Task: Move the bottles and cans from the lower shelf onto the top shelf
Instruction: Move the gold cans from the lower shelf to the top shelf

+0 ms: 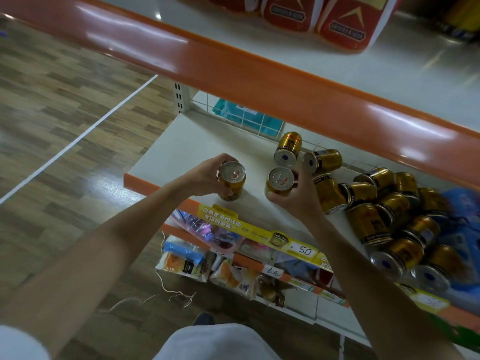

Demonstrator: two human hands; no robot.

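Observation:
My left hand (205,178) grips an upright gold can (232,181) near the front left of the lower shelf (187,144). My right hand (298,193) holds a second upright gold can (280,181) just to the right of it. Two more gold cans (287,148) lie on their sides behind my right hand. A pile of several gold cans (394,224) lies tumbled along the right part of the lower shelf. The top shelf (389,74) with its orange front rail (233,63) runs above.
Red packs (345,24) stand at the back of the top shelf. A white wire grid (249,118) with a teal pack behind it backs the lower shelf. A blue bag (465,229) lies right of the pile. Snack packets (207,258) fill the shelf below. Wooden floor lies left.

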